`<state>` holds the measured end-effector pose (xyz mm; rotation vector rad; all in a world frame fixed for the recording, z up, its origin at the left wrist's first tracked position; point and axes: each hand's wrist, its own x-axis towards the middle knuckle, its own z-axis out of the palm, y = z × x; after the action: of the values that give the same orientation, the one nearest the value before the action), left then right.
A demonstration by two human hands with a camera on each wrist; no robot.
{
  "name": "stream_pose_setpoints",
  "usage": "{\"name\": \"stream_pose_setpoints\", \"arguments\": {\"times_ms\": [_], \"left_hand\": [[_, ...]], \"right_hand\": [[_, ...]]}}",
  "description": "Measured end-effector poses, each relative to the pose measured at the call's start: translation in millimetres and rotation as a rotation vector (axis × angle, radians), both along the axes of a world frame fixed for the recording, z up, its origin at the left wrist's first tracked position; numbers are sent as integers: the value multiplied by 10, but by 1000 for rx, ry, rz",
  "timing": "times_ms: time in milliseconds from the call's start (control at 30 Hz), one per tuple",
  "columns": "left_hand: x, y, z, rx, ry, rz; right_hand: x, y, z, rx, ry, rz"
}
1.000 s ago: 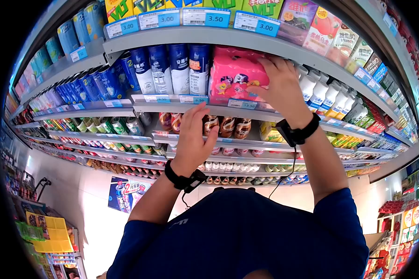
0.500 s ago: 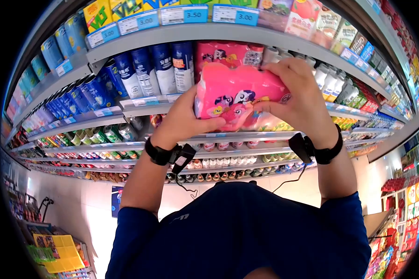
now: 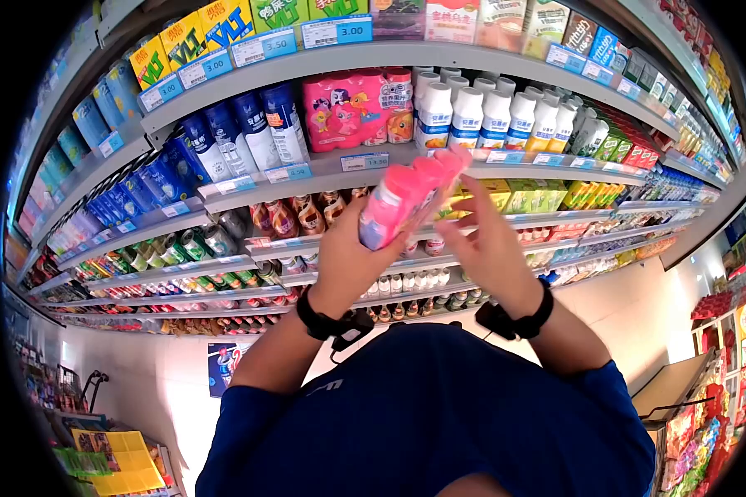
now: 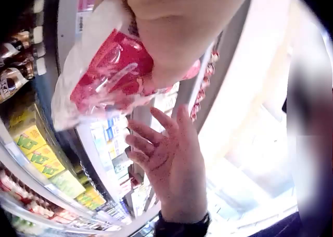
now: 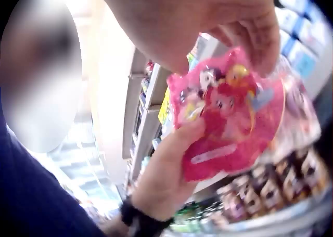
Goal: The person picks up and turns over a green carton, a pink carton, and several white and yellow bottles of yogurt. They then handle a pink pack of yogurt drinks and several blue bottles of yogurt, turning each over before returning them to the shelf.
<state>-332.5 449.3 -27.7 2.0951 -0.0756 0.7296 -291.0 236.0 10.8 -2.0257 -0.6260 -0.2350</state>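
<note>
A shrink-wrapped pink pack of drink bottles (image 3: 389,207) with cartoon ponies is held tilted in front of the shelves. My left hand (image 3: 346,261) grips one end, its thumb (image 5: 188,135) across the printed face in the right wrist view. Beside the pack's other side, my right hand (image 3: 496,263) has its fingers spread and loosely bent, with a gap to the wrap (image 4: 112,73) in the left wrist view. Behind, a second pink pack (image 3: 348,112) stands on the shelf.
Blue and white cartons (image 3: 249,128) flank the shelf pack on the left, white bottles (image 3: 466,116) on the right. A shelf edge (image 3: 323,174) with price tags runs behind the hands. Brown-labelled bottles (image 3: 307,214) fill the shelf below.
The front pink pack came off the shelf into both hands, then turned to a steep tilt. The right hand has let go; the left still holds it. The view has shifted right.
</note>
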Motion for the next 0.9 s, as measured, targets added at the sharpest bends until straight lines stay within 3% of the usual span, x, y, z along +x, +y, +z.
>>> {"name": "stream_pose_setpoints", "arguments": {"times_ms": [33,67,100,133,233,367,433,500,567,667,733,900], "left_hand": [[-25,-117,7,4,2,5],[-52,-223,16,149,-176,76],[-64,-320,35,295,-360,148],[-88,-417,-20,376,-362,162],[-176,-693,-18,494,-472,96],[-456,-950,-81,558,-348,-17],[-566,-894,-140,520,-338,-90],[-625,-698,-106,238,-109,-272],[-554,-501,-160,161,-240,0],[-576,-387,-278,106,-143,146],[-677,-450,-190,-615,264,-401],[-662,-422,-218,-561,302,-470]], "right_hand": [[-15,13,-146,74,79,42],[-26,64,-224,78,81,47],[-22,134,-261,462,188,314],[-31,138,-267,844,298,582],[-118,-24,-218,768,428,567],[-185,-292,-235,773,443,432],[-79,-474,-376,782,453,472],[29,-670,-454,804,608,530],[28,-856,-482,872,716,574],[275,-1008,-622,891,786,793],[408,-1086,-724,872,817,842],[415,-1165,-642,807,771,849]]}}
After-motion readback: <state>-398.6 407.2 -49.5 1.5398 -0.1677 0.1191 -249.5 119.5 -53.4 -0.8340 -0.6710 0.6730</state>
